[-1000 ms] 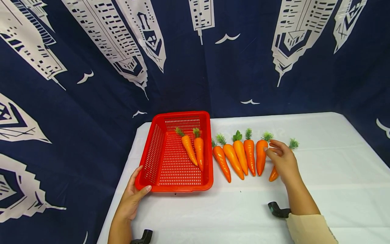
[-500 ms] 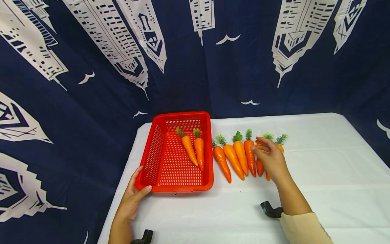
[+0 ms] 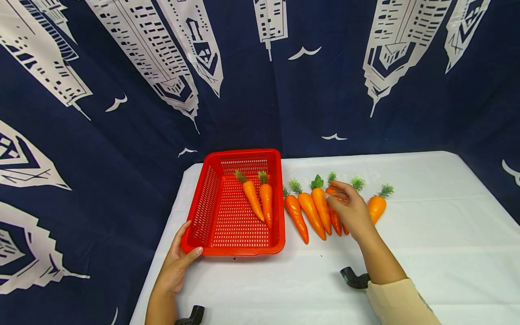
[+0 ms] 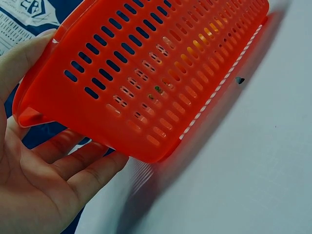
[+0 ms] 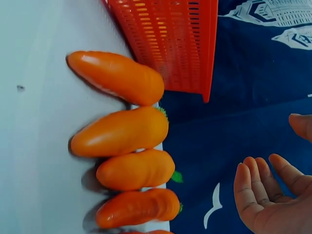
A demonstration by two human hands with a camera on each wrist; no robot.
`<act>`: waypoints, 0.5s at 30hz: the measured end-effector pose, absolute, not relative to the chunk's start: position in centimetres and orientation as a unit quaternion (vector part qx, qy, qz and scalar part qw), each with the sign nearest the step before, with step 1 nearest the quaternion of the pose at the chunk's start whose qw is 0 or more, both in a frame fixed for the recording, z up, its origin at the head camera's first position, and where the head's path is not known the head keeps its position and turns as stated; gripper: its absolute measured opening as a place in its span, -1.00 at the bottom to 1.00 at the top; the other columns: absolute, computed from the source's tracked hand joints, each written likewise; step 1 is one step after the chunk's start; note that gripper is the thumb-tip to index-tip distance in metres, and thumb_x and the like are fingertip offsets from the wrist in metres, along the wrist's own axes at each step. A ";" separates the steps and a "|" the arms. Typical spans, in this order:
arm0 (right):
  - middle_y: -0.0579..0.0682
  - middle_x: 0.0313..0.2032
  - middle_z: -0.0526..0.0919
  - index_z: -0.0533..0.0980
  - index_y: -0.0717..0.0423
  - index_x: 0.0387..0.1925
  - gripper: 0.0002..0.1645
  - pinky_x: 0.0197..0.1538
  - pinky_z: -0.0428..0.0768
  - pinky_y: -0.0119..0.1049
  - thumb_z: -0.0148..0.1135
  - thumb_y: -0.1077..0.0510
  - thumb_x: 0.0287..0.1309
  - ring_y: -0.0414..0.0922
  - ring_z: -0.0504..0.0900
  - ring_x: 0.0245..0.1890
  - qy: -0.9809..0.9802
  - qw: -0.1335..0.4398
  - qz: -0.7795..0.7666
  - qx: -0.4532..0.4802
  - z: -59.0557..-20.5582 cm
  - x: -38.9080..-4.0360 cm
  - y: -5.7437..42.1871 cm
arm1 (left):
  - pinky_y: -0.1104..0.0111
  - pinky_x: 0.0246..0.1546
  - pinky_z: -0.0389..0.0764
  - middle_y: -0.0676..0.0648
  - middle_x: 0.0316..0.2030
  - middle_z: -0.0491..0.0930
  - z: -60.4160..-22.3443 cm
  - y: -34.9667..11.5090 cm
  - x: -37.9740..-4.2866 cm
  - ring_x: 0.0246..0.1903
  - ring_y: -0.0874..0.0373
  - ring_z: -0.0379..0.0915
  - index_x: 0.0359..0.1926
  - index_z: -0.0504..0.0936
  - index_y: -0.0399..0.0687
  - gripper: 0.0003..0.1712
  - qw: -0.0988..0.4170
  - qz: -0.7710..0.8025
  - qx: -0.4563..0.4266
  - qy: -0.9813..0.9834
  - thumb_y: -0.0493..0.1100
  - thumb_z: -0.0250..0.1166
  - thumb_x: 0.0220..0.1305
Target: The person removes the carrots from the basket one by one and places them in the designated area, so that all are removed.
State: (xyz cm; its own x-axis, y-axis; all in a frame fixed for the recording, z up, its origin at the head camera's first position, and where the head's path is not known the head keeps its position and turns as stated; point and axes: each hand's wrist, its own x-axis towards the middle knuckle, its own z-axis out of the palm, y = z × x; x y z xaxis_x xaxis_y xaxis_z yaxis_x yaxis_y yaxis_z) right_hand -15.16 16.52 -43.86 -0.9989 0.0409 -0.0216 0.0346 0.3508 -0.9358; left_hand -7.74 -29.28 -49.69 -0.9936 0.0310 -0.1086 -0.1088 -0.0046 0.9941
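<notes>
My left hand [image 3: 174, 266] grips the near left corner of a red perforated plastic basket [image 3: 233, 251]. In the left wrist view its thumb lies at the rim and the fingers reach under the basket's lower edge. Two carrots [image 3: 266, 203] with green tops lie inside the basket. My right hand [image 3: 355, 214] hovers over the right part of a row of several orange carrots [image 3: 312, 215], holding nothing. It partly hides the carrots beneath it. Its fingers look loosely extended in the right wrist view. One carrot [image 3: 377, 207] lies just right of the hand, its tip hidden.
A white cloth covers the table [image 3: 447, 225]. Behind and to the left hangs a dark blue curtain [image 3: 317, 104] with white building and bird prints. The carrot row begins right beside the basket's right wall. Black devices are worn at both wrists.
My right hand has moved left across the row. The rightmost carrot shifted left towards the row, then its leafy end swung back right. The left hand and basket have not moved.
</notes>
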 end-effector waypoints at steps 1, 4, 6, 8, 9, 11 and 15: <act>0.11 0.31 0.50 0.30 -0.06 0.47 -0.25 0.17 0.52 -0.44 0.19 -0.22 0.37 0.04 0.51 0.26 -0.822 0.002 0.569 -0.020 -43.8 -15.2 16.3 | 0.56 0.21 0.46 -0.06 0.56 -0.08 -49.7 -29.3 -7.7 0.41 0.08 0.14 0.58 -0.01 0.33 0.01 0.049 0.708 -0.028 0.704 -0.38 0.28 0.31; 0.11 0.32 0.48 0.30 -0.06 0.46 -0.26 0.30 0.49 -0.11 0.20 -0.21 0.37 0.05 0.49 0.27 -0.821 -0.002 0.570 -0.012 -43.8 -15.3 15.8 | 0.56 0.21 0.46 -0.05 0.56 -0.07 -49.7 -29.3 -7.7 0.41 0.08 0.14 0.58 -0.01 0.34 0.01 0.050 0.708 -0.029 0.704 -0.38 0.28 0.31; 0.14 0.32 0.48 0.30 -0.06 0.46 -0.26 0.32 0.48 0.04 0.20 -0.20 0.37 0.09 0.50 0.26 -0.819 -0.007 0.573 -0.005 -43.8 -15.3 15.4 | 0.56 0.20 0.46 -0.04 0.56 -0.07 -49.7 -29.3 -7.7 0.41 0.08 0.14 0.58 -0.01 0.34 0.01 0.049 0.707 -0.029 0.705 -0.38 0.28 0.31; 0.18 0.31 0.48 0.29 -0.05 0.47 -0.25 0.31 0.49 0.09 0.20 -0.20 0.37 0.13 0.53 0.24 -0.817 -0.012 0.576 -0.001 -43.7 -15.3 15.1 | 0.56 0.20 0.46 -0.04 0.56 -0.07 -49.7 -29.3 -7.7 0.41 0.08 0.13 0.58 -0.01 0.34 0.01 0.049 0.707 -0.029 0.705 -0.38 0.28 0.31; 0.19 0.29 0.49 0.29 -0.06 0.47 -0.25 0.31 0.50 0.09 0.20 -0.20 0.37 0.14 0.54 0.23 -0.816 -0.015 0.577 0.001 -43.7 -15.3 14.9 | 0.56 0.20 0.46 -0.04 0.56 -0.07 -49.7 -29.3 -7.7 0.41 0.08 0.13 0.58 -0.01 0.34 0.01 0.049 0.707 -0.029 0.705 -0.38 0.28 0.31; 0.17 0.28 0.50 0.29 -0.07 0.46 -0.25 0.30 0.51 0.08 0.21 -0.21 0.36 0.13 0.56 0.21 -0.816 -0.019 0.578 0.007 -43.7 -15.4 14.4 | 0.56 0.20 0.46 -0.03 0.56 -0.08 -49.7 -29.3 -7.7 0.41 0.08 0.13 0.58 -0.01 0.34 0.01 0.049 0.708 -0.029 0.704 -0.39 0.28 0.31; 0.08 0.30 0.49 0.31 -0.06 0.44 -0.27 0.32 0.50 0.07 0.24 -0.18 0.35 0.08 0.53 0.24 -0.811 -0.019 0.584 0.027 -43.6 -15.5 13.6 | 0.56 0.21 0.46 -0.04 0.56 -0.08 -49.8 -29.3 -7.7 0.41 0.09 0.13 0.58 -0.01 0.33 0.01 0.050 0.710 -0.027 0.702 -0.39 0.27 0.31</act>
State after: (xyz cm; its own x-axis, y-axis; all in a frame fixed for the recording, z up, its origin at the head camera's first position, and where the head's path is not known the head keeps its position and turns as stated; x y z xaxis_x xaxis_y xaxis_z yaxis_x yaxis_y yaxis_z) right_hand -15.53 13.58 -43.64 -0.9978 -0.0655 0.0014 -0.0220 0.3161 -0.9485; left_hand -7.70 -29.30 -49.75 -0.9936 0.0324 -0.1086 -0.1089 -0.0093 0.9940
